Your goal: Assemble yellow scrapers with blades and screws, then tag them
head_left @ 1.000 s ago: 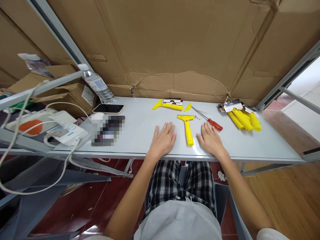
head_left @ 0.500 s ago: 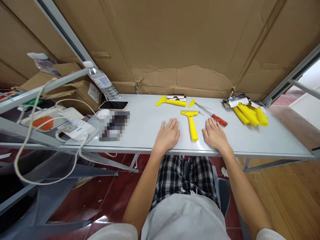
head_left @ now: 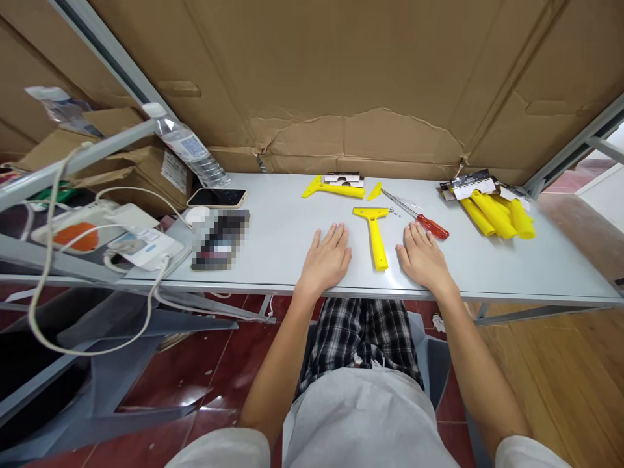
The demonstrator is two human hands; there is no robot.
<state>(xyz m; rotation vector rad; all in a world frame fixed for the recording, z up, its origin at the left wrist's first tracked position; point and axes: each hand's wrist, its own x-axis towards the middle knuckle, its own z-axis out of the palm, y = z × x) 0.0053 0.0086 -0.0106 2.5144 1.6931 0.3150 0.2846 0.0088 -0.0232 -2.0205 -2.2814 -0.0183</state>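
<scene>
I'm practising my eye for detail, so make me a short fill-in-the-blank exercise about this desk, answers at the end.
1. The left hand and right hand rest palm ____ on the tabletop.
2. The T-shaped tool between them is coloured ____.
3. Of the two hands, the one nearer the screwdriver is the ____ one.
4. The cap of the leaning bottle is coloured ____.

Missing words: down; yellow; right; white

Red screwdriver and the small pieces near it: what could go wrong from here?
The small pieces lie loose beside the yellow T-shaped tool, so a brush of the right hand might scatter them. The red screwdriver lies close beside that hand; a nudge could roll it.
</scene>
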